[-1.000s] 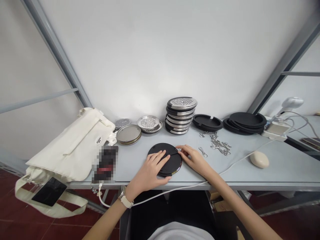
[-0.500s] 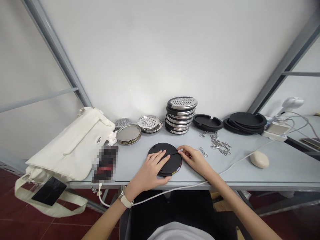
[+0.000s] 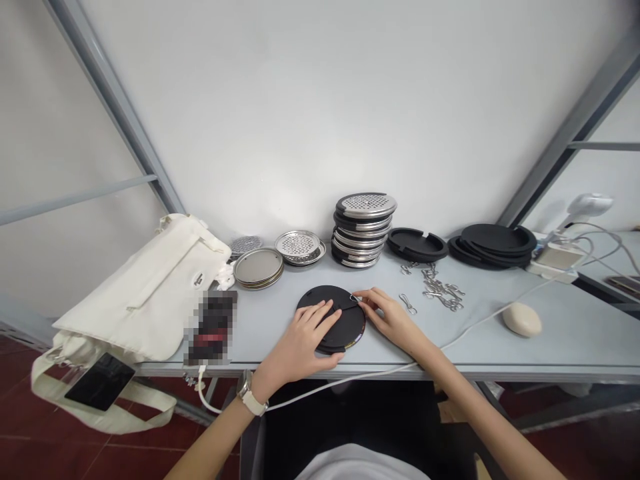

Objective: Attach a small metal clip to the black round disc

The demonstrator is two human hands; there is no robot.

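A round black disc-shaped case lies on the table before me, with a coloured strip along its lower right edge. My left hand rests flat on its left side, fingers spread. At the disc's upper right edge, my right hand pinches a small metal wire clip, whose loop shows past the fingertips. A similar loose clip lies just right of that hand, and a pile of metal clips is farther right.
A tall stack of perforated metal discs in black holders stands behind. Black round trays and black discs sit right of it; metal lids are left. A white bag, white cable and cream rounded object flank the work area.
The right fingers have shifted slightly at the disc's edge, and the clip's loop shows more clearly now than half a second ago. The left hand keeps its place on the disc.
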